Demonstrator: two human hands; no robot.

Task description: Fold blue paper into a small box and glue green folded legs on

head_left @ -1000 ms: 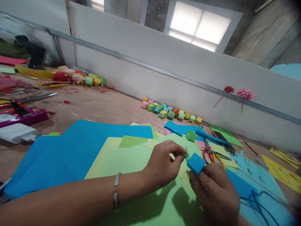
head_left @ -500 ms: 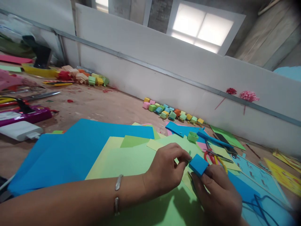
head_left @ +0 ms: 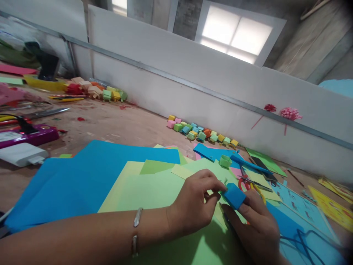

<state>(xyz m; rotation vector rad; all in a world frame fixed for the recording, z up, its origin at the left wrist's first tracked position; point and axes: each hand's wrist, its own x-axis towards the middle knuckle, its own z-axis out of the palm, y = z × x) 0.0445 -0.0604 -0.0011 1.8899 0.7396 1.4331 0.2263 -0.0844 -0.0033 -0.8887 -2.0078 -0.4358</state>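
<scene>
A small blue paper box is held up over the sheets by my right hand, its fingers at the box's right side. My left hand, with a silver bangle on its wrist, pinches at the box's left edge. A small curled green paper piece shows at those fingertips; how it meets the box is hidden. Below both hands lies a large light green paper sheet. Beyond them sits an open green paper box. Scissors with red handles rest just past my right hand.
Large blue sheets spread to the left. Small coloured paper boxes line the white wall. A purple power strip and white charger lie far left. A dark cable crosses the blue paper at right.
The blue box has tilted and shifted slightly right and down with my right hand. My left fingertips have moved a little onto its left edge.
</scene>
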